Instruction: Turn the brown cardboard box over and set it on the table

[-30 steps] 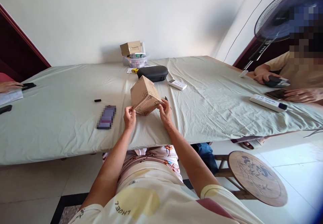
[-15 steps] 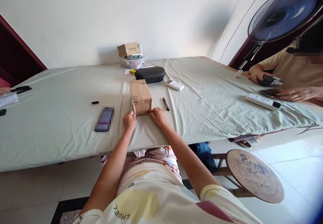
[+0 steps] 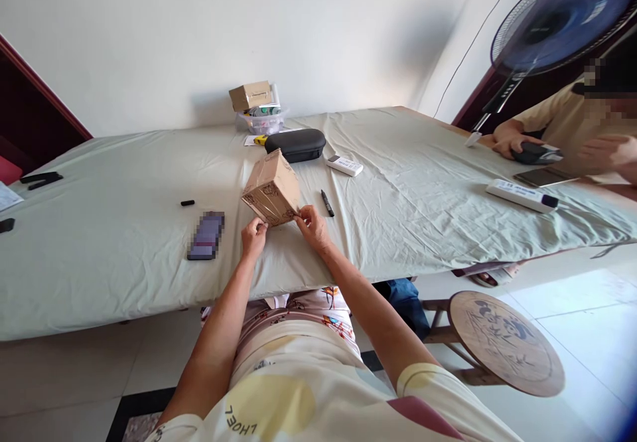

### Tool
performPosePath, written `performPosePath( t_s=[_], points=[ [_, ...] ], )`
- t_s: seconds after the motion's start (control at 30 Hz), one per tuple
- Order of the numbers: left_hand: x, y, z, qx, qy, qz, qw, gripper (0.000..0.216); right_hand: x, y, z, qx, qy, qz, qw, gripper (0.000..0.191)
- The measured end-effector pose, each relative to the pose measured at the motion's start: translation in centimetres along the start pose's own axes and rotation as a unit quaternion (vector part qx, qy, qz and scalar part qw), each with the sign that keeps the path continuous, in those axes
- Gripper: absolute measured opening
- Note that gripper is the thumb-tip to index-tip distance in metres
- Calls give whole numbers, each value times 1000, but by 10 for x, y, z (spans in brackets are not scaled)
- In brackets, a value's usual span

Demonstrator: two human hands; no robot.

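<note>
A small cardboard box (image 3: pixel 273 188) with dark scribbled drawings and shiny tape is tilted onto an edge in front of me. My left hand (image 3: pixel 253 235) pinches its lower left corner, fingers closed. At the lower right corner, my right hand (image 3: pixel 312 227) grips the box between thumb and fingers. An uncapped black marker (image 3: pixel 327 203) lies just right of my right hand. Its black cap (image 3: pixel 188 203) rests to the left, above a phone (image 3: pixel 206 235) whose screen is blurred out.
Behind the box sit a black zip case (image 3: pixel 295 145) and a white box-like device (image 3: pixel 344 165). A plastic basket (image 3: pixel 261 123) carries another cardboard box (image 3: pixel 249 96) by the wall. At right, a person holds a dark object (image 3: pixel 535 153) near a long white device (image 3: pixel 521 196). A stool (image 3: pixel 506 342) stands below.
The cardboard box has turned and rolled from lying flat to a tilt, its far end swinging left. My hands stay at its near corners. The person at right has raised one hand.
</note>
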State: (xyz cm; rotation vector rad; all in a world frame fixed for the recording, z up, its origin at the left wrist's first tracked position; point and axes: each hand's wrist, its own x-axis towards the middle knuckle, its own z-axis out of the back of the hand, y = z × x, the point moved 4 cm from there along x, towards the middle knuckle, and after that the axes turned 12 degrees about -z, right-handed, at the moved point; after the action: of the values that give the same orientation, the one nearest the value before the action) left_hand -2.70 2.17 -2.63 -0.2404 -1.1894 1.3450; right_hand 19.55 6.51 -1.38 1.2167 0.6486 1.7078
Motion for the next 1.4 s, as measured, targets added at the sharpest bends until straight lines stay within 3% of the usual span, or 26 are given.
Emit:
performPosePath(
  t_s=[0.17,0.27,0.4,0.47,0.57,0.73,0.87,0.97,1.1,1.2,1.3,1.4],
  points=[
    [-2,5,-6,-111,-24,-2,994,17,-4,12,2,10,9,95,995,36],
    [-2,10,-12,-231,-59,18,971,22,-7,18,-1,-2,25,146,989,42],
    [-2,13,-14,-334,-110,54,934,38,-14,24,-8,-39,44,210,976,45],
    [-2,10,-13,-340,-97,47,934,51,-17,27,-13,-61,52,232,969,46],
    [-5,0,-11,-274,-60,12,960,68,-21,29,-17,-80,59,241,965,51],
    [-10,-6,-6,-76,-61,-11,995,52,-24,28,-21,-102,54,246,962,53],
    [-10,-13,2,49,-126,-71,988,58,-26,25,-31,-147,106,220,959,53],
    [-11,-23,6,50,-150,-157,975,65,-27,27,-34,-133,117,194,965,47],
    [-11,-31,-2,53,-94,-213,971,65,-18,26,-17,-86,24,150,985,38],
    [-10,-30,-7,56,-71,-205,975,52,-4,11,9,-53,-102,81,990,36],
    [-10,-25,-9,43,-72,-184,979,42,8,-14,32,-39,-230,-8,972,43],
    [-10,-20,-8,24,-95,-159,982,44,16,-34,33,-44,-234,-69,969,54]
  ],
)
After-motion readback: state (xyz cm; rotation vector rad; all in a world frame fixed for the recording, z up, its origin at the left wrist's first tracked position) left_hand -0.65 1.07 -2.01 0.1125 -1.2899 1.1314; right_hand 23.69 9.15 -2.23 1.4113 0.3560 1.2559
